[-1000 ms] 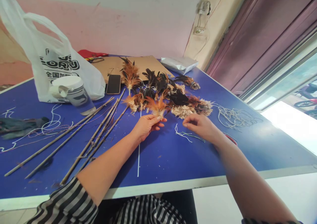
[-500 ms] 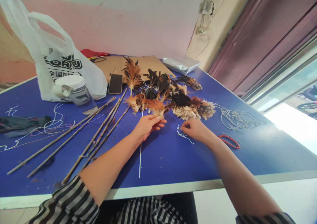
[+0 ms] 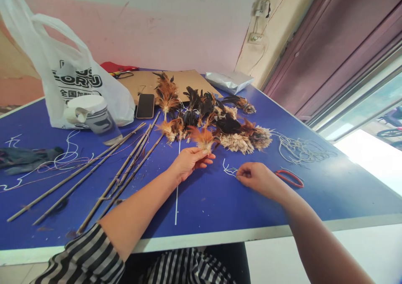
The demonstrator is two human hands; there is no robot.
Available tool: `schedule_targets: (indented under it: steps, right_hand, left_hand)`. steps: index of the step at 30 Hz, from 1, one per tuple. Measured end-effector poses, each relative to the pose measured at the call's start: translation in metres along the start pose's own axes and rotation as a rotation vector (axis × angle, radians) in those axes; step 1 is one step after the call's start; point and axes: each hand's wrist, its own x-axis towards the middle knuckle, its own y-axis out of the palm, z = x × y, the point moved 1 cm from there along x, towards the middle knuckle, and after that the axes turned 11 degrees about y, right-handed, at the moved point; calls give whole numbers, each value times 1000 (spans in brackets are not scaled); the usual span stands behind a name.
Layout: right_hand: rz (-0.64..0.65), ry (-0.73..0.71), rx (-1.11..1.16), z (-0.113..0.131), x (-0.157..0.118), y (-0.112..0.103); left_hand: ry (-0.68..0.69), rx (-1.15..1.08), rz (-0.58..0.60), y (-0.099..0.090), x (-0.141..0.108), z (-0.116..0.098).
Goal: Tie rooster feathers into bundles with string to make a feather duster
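Note:
My left hand [image 3: 193, 162] pinches a small bunch of orange-brown feathers [image 3: 203, 139] by its pale lower end, just above the table. My right hand [image 3: 256, 177] is low over the table, thumb and forefinger closed on the right end of a few short white strings [image 3: 228, 168]. The other ends of the strings lie loose to its left. Behind my hands is a pile of dark, tan and cream feather bunches [image 3: 230, 125]. A taller brown feather bunch [image 3: 167, 94] lies at the pile's left.
Several thin sticks [image 3: 116, 183] lie on the blue table [image 3: 213, 213] at left, near a plastic jar [image 3: 96, 118] and white bag [image 3: 91, 83]. A phone [image 3: 145, 106] rests beside cardboard [image 3: 191, 78]. Right of my right hand are red-handled scissors [image 3: 290, 178] and tangled string [image 3: 303, 150].
My right hand has moved slightly right and down onto the end of the white strings. My left hand has shifted a little right with the feather bunch, now held more upright.

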Motion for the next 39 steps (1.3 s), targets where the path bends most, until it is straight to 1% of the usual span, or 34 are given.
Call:
schedule_targets:
  steps: [2, 4, 6, 7, 9, 11, 13, 17, 20, 22, 26, 30, 34, 36, 39]
  right_hand:
    - [20, -63, 128, 9, -3, -5]
    - [51, -96, 212, 21, -4, -8]
    - [78, -114, 279, 31, -1, -8]
    - [71, -126, 303, 35, 2, -8]
    - [-2, -164, 307, 40, 9, -7]
    - [-119, -208, 255, 42, 16, -6]
    - [-209, -252, 184, 42, 22, -6]
    - [-318, -360, 100, 39, 33, -4]
    - [-365, -399, 110, 38, 39, -2]
    - [-375, -397, 161, 38, 43, 0]
    - [-423, -394, 224, 35, 46, 6]
    - [-408, -453, 163, 31, 45, 11]
    - [-386, -440, 92, 32, 37, 10]
    - [-402, -447, 108, 35, 32, 8]
    - [-449, -472, 187, 39, 29, 4]
  left_hand:
    - [-16, -24, 76, 5, -3, -1]
    - [-49, -50, 155, 9, -6, -1]
    - [-101, -71, 201, 11, -7, 0]
    - [-130, -83, 207, 11, -7, 1]
    - [-191, -121, 194, 7, -6, 2]
    - [-251, -170, 161, 2, -4, 2]
    - [-308, -219, 141, -2, -2, 0]
    - [-405, -306, 165, -8, -1, -6]
    - [-445, -356, 172, -9, -1, -9]
    - [-443, -354, 139, -10, 0, -8]
    - [-395, -275, 19, -10, 3, -2]
    - [-292, -154, -51, -10, 6, 1]
    - [-178, 19, -123, -8, 8, 1]
    - [-139, 113, -119, -7, 7, 0]
    - [-104, 224, -48, -4, 5, 0]
